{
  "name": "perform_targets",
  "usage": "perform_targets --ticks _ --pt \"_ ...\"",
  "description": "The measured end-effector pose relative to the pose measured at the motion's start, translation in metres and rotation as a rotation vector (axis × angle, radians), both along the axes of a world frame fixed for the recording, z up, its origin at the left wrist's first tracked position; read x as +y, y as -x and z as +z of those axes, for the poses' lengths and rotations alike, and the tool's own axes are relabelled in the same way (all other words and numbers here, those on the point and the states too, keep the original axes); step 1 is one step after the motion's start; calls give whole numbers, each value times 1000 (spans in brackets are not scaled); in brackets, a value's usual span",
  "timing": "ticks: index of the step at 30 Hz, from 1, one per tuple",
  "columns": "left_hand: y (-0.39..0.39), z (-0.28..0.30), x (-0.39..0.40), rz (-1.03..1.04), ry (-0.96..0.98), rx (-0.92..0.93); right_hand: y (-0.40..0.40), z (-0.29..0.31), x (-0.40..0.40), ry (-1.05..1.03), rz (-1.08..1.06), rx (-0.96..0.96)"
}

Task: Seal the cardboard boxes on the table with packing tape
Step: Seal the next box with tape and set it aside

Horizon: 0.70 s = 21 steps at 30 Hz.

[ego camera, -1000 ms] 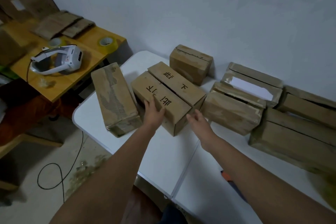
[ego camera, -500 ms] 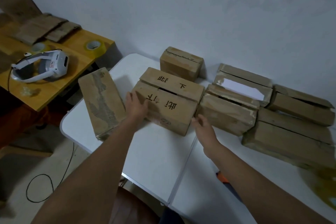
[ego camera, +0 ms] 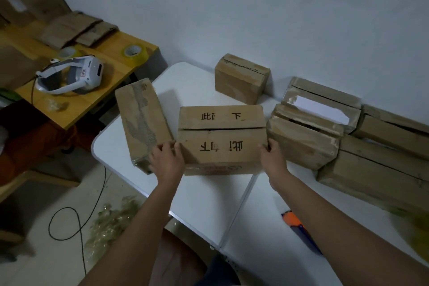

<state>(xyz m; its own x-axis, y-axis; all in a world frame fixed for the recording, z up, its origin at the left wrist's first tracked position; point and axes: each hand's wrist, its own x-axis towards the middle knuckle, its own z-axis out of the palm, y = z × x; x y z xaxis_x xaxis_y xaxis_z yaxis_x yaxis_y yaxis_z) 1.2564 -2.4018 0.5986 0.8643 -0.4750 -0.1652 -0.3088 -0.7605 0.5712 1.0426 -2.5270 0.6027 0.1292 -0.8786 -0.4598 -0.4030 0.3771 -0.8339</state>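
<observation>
Once turned square, box sits between hands.

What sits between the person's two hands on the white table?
The head view shows the marked cardboard box, flaps closed with an untaped seam, between the left hand and right hand, each touching a near corner.

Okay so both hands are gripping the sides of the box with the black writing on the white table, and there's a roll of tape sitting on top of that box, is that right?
Not quite. Both hands, left hand and right hand, do grip the lettered box on the white table, but nothing sits on it. The head view shows the tape roll on the wooden table.
</observation>
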Motion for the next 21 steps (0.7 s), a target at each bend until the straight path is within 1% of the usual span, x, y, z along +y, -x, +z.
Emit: perform_targets --ticks 2,4,6,8,11,13,16,18,19,21 --pt "-7 0 6 27 57 104 0 -4 16 16 17 37" --pt "-5 1 9 53 187 223 0 -8 37 28 17 57" --pt "2 2 13 74 263 260 4 -10 55 57 16 81" --pt "8 0 21 81 280 246 12 -13 66 75 6 94" --pt "16 -7 43 63 200 169 35 -17 76 162 -23 131" --pt "26 -12 60 13 145 113 57 -22 84 226 -74 154" --pt "50 -17 79 -53 132 49 94 -34 99 204 -113 127" --pt "65 -16 85 -86 142 -83 112 -40 108 165 -121 124" --pt "70 -15 86 -140 152 -166 120 -43 111 163 -125 152" --pt "79 -13 82 -349 152 -306 138 -47 114 225 -98 301"
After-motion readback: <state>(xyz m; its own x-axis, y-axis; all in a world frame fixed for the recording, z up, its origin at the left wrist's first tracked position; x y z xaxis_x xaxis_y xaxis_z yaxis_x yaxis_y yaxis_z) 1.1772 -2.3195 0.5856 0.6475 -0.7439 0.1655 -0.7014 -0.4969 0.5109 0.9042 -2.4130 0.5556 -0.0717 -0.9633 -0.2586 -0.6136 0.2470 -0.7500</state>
